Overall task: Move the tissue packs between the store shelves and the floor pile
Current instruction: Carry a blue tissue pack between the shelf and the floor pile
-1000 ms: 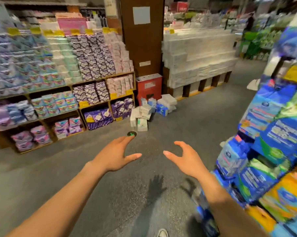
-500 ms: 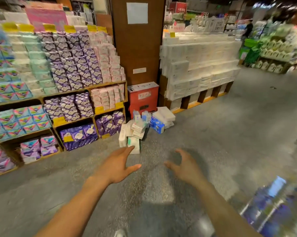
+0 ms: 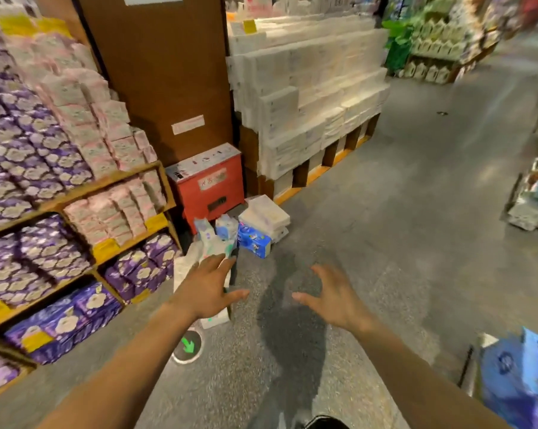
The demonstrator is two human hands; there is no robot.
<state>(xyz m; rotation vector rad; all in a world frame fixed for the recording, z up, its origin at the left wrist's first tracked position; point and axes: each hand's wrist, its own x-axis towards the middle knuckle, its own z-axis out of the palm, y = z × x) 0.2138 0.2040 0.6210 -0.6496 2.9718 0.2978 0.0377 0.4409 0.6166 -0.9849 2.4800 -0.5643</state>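
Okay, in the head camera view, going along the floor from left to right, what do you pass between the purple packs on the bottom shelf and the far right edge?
Purple packs → green arrow floor sticker → left hand → right hand → blurred blue pack.

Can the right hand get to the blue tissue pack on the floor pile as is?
Probably yes. The right hand is open and empty, and only bare floor shows between it and the blue tissue pack. It looks short of it, so likely another step or a bend down.
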